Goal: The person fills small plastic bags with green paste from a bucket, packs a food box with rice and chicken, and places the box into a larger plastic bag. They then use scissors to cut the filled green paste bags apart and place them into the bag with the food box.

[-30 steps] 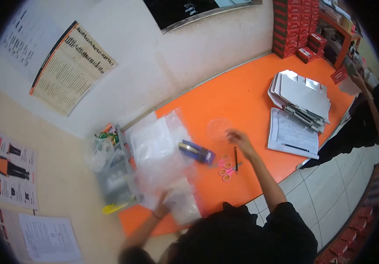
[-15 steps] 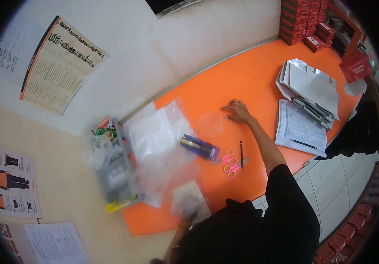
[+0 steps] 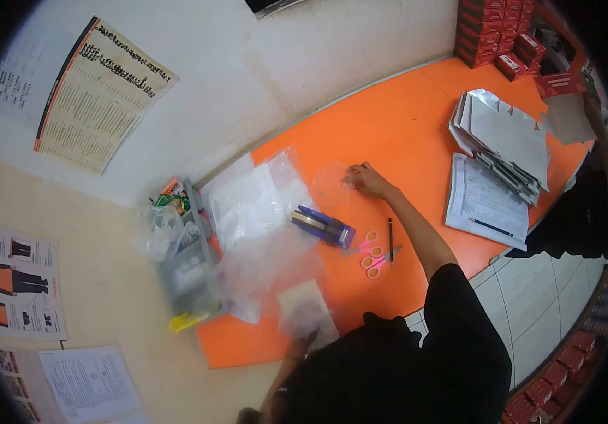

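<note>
My right hand reaches over the orange table, its bent fingers closed at the edge of a clear round plastic disc. My left hand is low in the view, partly behind my dark clothing, with its fingers blurred. It is next to a blurred, see-through plastic piece over a cream sheet. Between the hands lie a blue stapler, pink-handled scissors and a black pencil. Clear plastic bags spread out left of the stapler.
A grey bin with plastic items stands at the table's left end. On the right are a stack of folded grey sheets, an open notebook with a pencil and red boxes. Another person in dark clothing stands beyond the table edge.
My right hand has moved left onto the disc's edge, and the disc has shifted slightly left. At the far right, a red box and a grey sheet have changed position. The view has tilted a little.
</note>
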The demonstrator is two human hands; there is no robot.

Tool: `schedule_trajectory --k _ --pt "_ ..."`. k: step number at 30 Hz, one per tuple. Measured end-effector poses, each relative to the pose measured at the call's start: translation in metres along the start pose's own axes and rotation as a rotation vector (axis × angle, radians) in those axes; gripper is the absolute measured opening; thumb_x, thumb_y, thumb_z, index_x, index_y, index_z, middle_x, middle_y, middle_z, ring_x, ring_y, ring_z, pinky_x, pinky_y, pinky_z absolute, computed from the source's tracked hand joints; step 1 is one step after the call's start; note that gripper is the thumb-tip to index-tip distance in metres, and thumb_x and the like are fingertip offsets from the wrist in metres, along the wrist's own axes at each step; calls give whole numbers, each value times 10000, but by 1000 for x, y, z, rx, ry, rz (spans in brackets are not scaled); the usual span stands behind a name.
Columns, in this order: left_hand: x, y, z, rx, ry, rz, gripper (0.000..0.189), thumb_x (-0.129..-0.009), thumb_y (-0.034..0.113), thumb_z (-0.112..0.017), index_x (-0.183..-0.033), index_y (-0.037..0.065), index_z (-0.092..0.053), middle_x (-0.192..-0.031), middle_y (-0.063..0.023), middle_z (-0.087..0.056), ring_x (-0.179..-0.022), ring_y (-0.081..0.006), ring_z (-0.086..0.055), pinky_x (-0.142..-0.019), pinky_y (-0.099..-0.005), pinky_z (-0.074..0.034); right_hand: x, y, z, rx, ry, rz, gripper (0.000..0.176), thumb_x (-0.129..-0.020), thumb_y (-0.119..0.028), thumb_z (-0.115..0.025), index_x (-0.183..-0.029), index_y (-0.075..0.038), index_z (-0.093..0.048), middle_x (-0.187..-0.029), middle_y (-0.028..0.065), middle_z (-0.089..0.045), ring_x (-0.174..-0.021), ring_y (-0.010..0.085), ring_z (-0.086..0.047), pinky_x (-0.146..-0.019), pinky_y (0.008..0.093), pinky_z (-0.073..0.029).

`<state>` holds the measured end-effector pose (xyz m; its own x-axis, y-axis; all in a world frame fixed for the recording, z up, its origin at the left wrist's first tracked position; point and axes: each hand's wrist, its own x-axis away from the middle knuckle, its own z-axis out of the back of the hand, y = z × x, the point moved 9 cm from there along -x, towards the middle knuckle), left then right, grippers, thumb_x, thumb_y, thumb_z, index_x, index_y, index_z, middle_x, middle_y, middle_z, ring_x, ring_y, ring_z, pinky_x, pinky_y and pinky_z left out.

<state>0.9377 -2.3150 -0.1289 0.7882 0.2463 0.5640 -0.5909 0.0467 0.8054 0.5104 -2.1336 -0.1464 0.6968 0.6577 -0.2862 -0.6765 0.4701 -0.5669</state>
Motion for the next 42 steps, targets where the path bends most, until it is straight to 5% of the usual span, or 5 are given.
schedule_trajectory --k 9,16,26,31,42 --pt "18 -8 6 51 72 -28 274 -855 210 -645 -1072 53 -589 -900 -66 -626 -858 -180 -602 -794 -315 -491 72 13 46 401 50 -74 248 -789 27 -508 -1033 5 -547 -1072 195 -531 -1020 353 -547 -846 439 -484" --pt "20 11 7 33 174 -86 291 -867 220 -646 -1092 48 -583 -901 -65 -625 -864 -169 -600 -791 -310 -491 159 -131 83 -386 424 -327 169 -856 65 -483 -1002 -16 -458 -915 169 -502 -796 280 -559 -664 401 -461" --pt "24 51 28 111 296 -658 235 -825 158 -667 -1034 62 -619 -946 -66 -637 -962 -189 -604 -876 -319 -474 146 -318 -63 -836 -253 -159 301 -861 23 -572 -1142 -39 -485 -955 119 -678 -899 226 -675 -774 329 -548" --pt "36 64 35 -806 420 -799 228 -821 158 -721 -1002 33 -659 -915 -65 -687 -884 -177 -643 -785 -310 -510 144 -314 -74 -842 -285 -180 365 -856 19 -581 -1188 -72 -457 -958 114 -691 -905 249 -682 -782 330 -551" --pt "-3 32 50 206 6 -15 350 -840 273 -701 -1029 -11 -623 -989 -114 -653 -919 -195 -644 -808 -307 -534 143 -338 -47 -621 -49 16 338 -809 15 -638 -1132 -52 -564 -1036 122 -643 -962 267 -638 -806 340 -523"
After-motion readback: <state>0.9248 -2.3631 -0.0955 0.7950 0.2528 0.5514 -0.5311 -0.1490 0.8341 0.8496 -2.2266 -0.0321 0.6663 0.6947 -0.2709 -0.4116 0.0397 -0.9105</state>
